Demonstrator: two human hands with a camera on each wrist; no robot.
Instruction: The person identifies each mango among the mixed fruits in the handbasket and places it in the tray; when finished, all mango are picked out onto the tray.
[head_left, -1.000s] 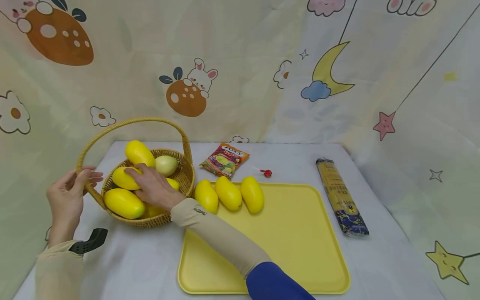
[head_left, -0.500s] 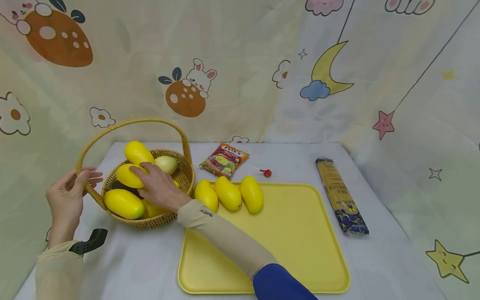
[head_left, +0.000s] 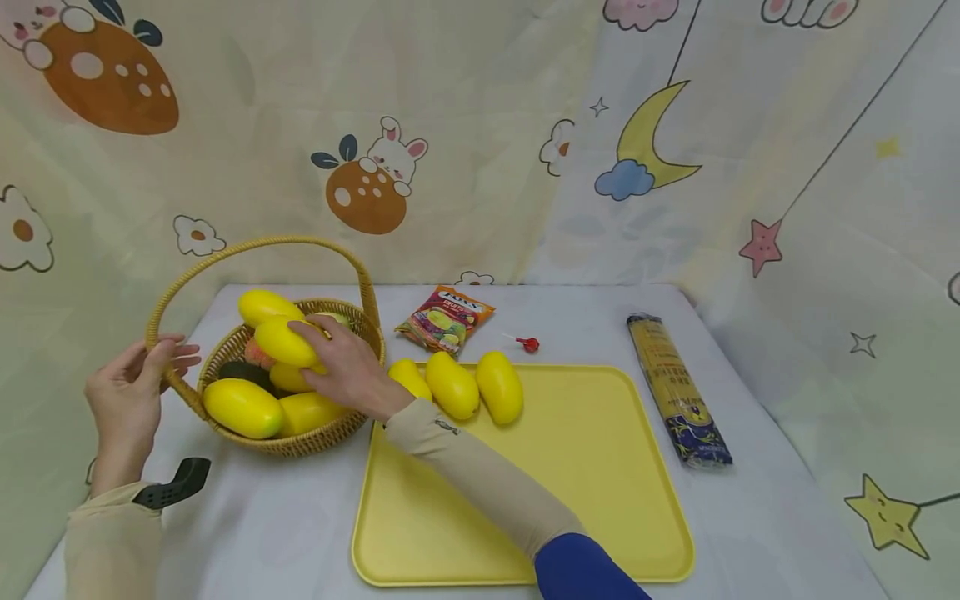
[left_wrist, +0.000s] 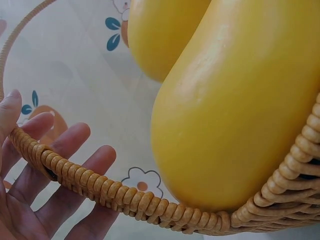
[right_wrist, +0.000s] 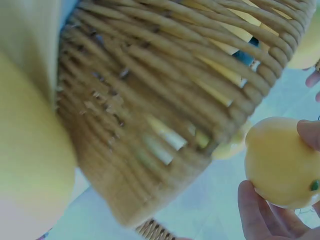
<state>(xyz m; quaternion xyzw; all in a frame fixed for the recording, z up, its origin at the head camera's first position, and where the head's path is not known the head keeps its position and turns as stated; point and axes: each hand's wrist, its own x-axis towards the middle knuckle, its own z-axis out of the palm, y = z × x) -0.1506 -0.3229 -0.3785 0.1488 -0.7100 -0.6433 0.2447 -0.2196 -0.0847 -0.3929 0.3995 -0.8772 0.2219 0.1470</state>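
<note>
My right hand [head_left: 347, 365] grips a yellow mango [head_left: 283, 340] and holds it over the wicker basket [head_left: 300, 445]. In the right wrist view the fingers and thumb hold this mango [right_wrist: 282, 160] from opposite sides, beside the basket's woven wall [right_wrist: 150, 110]. My left hand [head_left: 129, 398] holds the lower left end of the basket's arched handle [head_left: 258, 243], thumb on one side, fingers on the other. Several more mangoes [head_left: 243, 408] lie in the basket, with a dark green fruit [head_left: 247, 373] and a reddish fruit [head_left: 257, 354]. A pale round fruit is mostly hidden behind my right hand.
Three mangoes [head_left: 501, 387] lie at the far left corner of a yellow tray [head_left: 577, 483]. Behind them are a candy bag [head_left: 446, 319] and a red lollipop [head_left: 530, 344]. A pack of spaghetti [head_left: 678, 387] lies right of the tray on the white table.
My right hand has lifted a mango from among the others and moved it right, uncovering the dark green and reddish fruits. The mango at the back has shifted left. My left hand stays on the handle.
</note>
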